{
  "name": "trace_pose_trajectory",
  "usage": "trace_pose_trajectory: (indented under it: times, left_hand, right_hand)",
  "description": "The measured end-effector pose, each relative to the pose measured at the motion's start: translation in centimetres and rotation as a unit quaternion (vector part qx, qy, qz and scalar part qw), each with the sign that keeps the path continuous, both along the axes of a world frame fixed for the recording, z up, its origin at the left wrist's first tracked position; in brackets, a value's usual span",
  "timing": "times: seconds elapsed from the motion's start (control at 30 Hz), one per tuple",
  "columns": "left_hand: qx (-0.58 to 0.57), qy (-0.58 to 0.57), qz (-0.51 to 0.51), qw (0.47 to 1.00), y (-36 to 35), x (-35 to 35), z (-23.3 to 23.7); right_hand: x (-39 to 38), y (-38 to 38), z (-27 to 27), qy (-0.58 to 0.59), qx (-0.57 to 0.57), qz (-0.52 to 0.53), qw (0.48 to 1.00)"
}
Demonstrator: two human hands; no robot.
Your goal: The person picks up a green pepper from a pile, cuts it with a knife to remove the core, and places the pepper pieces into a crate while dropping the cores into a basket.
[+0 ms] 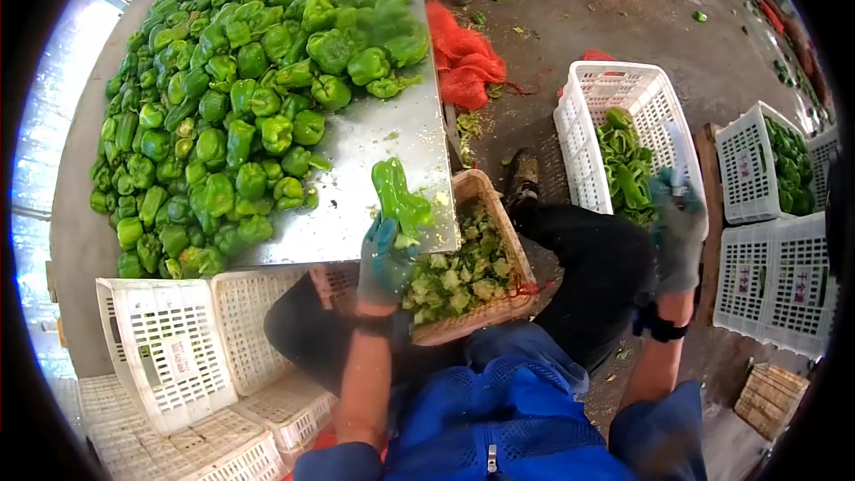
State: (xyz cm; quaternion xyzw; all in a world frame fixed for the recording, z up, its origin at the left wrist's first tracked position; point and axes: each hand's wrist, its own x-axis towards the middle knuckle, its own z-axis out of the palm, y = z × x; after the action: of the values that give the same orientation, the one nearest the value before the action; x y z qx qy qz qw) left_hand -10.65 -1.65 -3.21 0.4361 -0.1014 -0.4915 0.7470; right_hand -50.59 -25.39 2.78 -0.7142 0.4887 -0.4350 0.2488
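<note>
My left hand (385, 260), in a grey and teal glove, is closed on a green pepper (399, 198) at the near edge of the metal table (378, 138). The pepper looks cut open, with pale bits at its lower end. Below it stands a pinkish crate (485, 318) holding pepper cores and scraps (463, 272). My right hand (677, 227), gloved and blurred, is over the right side of a white crate (623, 76) with green peppers (623, 160) in it. From its fingers a pale, blade-like knife (682, 158) points away, smeared by motion.
A large heap of green peppers (232, 116) covers much of the table. Red mesh sacks (463, 58) lie beside it. Stacked white crates (174, 352) stand at the near left; others (770, 276) stand at the right. My bent legs flank the scraps crate.
</note>
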Motion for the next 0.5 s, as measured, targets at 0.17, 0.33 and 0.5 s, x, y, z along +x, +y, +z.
trace_pose_trajectory:
  times: [0.17, 0.33, 0.5]
  left_hand:
    - [-0.082, 0.200, 0.002, 0.976, 3.2, -3.1, -0.6]
    - [-0.010, 0.008, -0.006, 1.000, 3.3, -6.0, 1.0]
    - [0.078, -0.097, -0.107, 0.986, 3.6, -5.6, 2.1]
  right_hand:
    - [12.0, 8.5, 2.5, -0.200, 0.392, 0.179, 0.880]
    - [17.9, 12.1, 0.7, -0.252, 0.580, 0.257, 0.731]
    - [19.5, 13.0, -0.7, -0.275, 0.541, 0.290, 0.740]
